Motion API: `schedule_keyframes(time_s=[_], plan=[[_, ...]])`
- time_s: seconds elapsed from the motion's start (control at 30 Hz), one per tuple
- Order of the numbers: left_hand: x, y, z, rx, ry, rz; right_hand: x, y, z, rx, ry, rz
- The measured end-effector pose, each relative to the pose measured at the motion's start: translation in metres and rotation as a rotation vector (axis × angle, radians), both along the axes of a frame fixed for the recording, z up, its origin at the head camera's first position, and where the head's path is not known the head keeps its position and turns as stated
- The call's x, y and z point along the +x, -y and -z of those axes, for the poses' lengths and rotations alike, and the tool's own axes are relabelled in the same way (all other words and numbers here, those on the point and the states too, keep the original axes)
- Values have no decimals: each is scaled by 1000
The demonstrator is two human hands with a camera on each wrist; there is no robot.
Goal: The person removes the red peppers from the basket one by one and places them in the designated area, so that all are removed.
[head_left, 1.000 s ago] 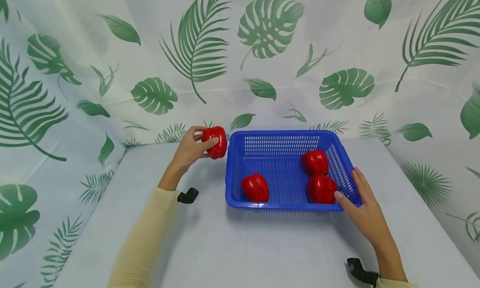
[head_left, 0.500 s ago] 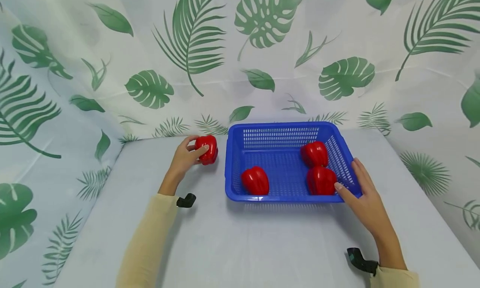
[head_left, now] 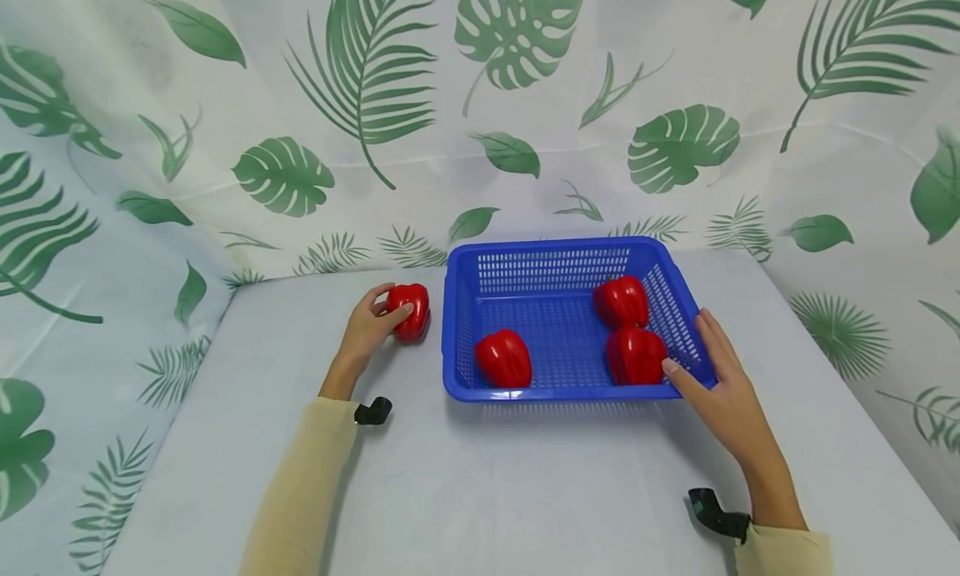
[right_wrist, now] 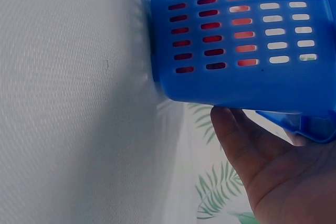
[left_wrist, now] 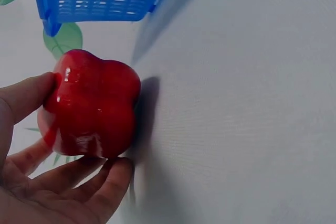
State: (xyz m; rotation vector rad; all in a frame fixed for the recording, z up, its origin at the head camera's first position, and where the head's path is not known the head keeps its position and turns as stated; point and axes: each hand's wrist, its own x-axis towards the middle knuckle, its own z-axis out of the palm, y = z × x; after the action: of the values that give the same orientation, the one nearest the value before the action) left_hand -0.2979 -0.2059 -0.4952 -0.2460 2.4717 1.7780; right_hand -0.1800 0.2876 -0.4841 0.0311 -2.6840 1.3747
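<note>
My left hand point(head_left: 366, 329) holds a red bell pepper point(head_left: 409, 313) left of the blue basket point(head_left: 555, 393), thumb on one side and fingers on the other. In the left wrist view this pepper point(left_wrist: 94, 103) is low at the white table, its shadow right beside it; whether it touches the cloth I cannot tell. My right hand point(head_left: 731, 401) grips the basket's right front corner, thumb over the rim and fingers along the outer wall. Inside the basket lie three more red bell peppers: one at the front left point(head_left: 503, 359), two at the right point(head_left: 621, 302).
A white cloth covers the table point(head_left: 525, 484). Behind it and at both sides hangs a white curtain with green leaf prints point(head_left: 281, 176). A small black device point(head_left: 373, 411) sits at the left wrist, another black device point(head_left: 718, 513) at the right.
My left hand has moved the held bell pepper leftward and down, away from the basket's edge toward the table. My right hand stays on the basket. The head view has shifted slightly.
</note>
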Motion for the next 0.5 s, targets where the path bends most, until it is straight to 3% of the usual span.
schedule_keyframes(time_s=[0.3,0.5], plan=[[0,0,6,16,-6,31,1,0,-1,10,2,5],[2,0,0,-5,12,16,1,2,-1,16,18,11]])
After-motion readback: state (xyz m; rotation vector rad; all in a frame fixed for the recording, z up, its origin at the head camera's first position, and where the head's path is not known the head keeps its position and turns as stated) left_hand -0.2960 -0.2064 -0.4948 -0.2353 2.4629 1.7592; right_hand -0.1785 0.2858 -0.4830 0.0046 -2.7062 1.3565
